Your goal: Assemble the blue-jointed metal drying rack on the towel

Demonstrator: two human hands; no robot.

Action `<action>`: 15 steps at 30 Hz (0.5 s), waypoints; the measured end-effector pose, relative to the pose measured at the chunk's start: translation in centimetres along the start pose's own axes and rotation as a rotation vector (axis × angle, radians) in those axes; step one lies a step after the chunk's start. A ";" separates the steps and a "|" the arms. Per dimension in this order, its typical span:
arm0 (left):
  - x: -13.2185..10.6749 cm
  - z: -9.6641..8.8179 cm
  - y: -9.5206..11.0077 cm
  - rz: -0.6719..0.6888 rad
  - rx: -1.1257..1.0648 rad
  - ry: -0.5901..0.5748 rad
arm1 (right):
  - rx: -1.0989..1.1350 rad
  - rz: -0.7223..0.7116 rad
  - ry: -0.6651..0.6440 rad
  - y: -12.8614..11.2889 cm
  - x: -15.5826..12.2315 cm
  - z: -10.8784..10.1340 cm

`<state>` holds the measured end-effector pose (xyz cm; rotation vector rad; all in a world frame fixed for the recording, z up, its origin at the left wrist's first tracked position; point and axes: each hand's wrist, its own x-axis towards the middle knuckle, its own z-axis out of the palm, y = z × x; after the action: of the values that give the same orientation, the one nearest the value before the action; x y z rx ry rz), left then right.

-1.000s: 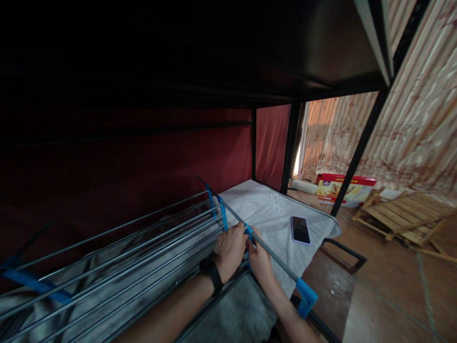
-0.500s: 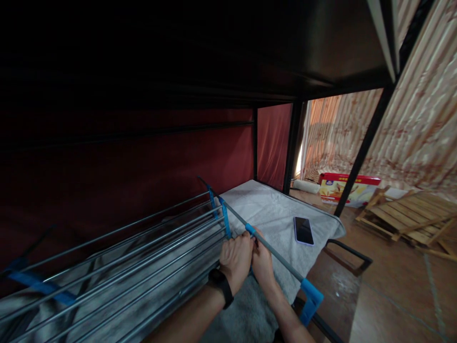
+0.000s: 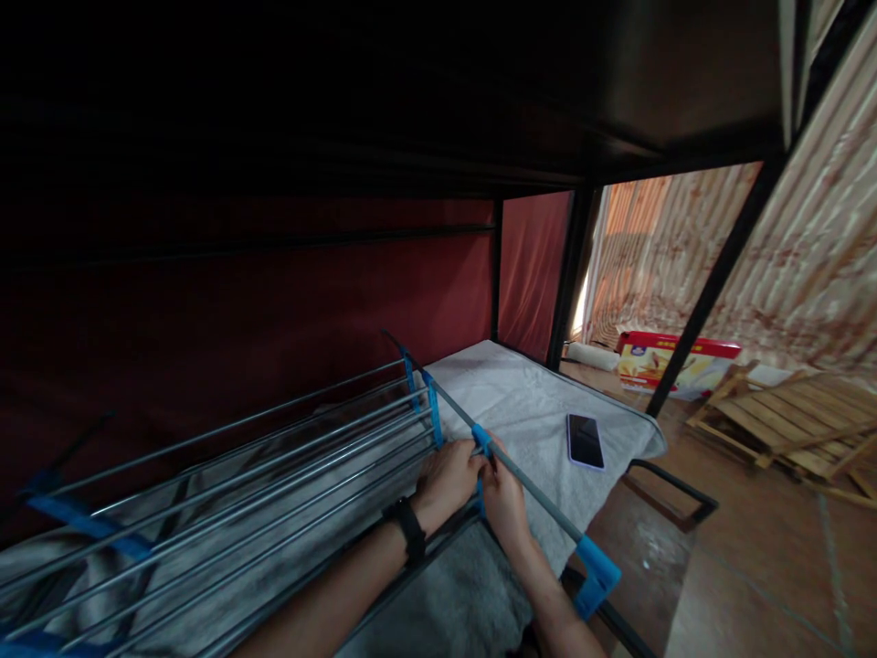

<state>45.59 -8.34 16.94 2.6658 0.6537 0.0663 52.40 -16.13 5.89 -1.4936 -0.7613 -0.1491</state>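
Both hands meet at the blue clip [image 3: 481, 441] on the drying rack's [image 3: 274, 493] grey end rod [image 3: 521, 489], the left hand [image 3: 449, 480] closed beside it and the right hand [image 3: 505, 498] pinching it, while the rod runs diagonally away across the towel-covered bunk [image 3: 521, 402].

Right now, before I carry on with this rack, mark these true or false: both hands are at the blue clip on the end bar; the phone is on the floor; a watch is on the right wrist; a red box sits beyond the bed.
1. Both hands at the blue clip: true; left hand and right hand meet at the blue clip on the rack.
2. Phone on floor: false; the phone lies on the grey cloth.
3. Watch on right wrist: false; the watch is on the left.
4. Red box beyond: true; red box.
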 end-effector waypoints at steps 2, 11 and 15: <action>0.0 0.1 0.0 0.001 -0.012 -0.021 | -0.013 0.018 -0.005 0.0 0.0 0.0; 0.8 0.3 -0.6 0.042 -0.248 -0.063 | -0.087 0.071 -0.024 0.0 -0.2 -0.3; 0.9 0.6 -0.6 0.035 -0.328 -0.049 | -0.136 0.097 -0.014 0.3 -0.6 -0.5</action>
<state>46.18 -7.62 16.13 2.3558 0.5295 0.1080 52.30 -16.71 5.35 -1.6589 -0.6996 -0.1187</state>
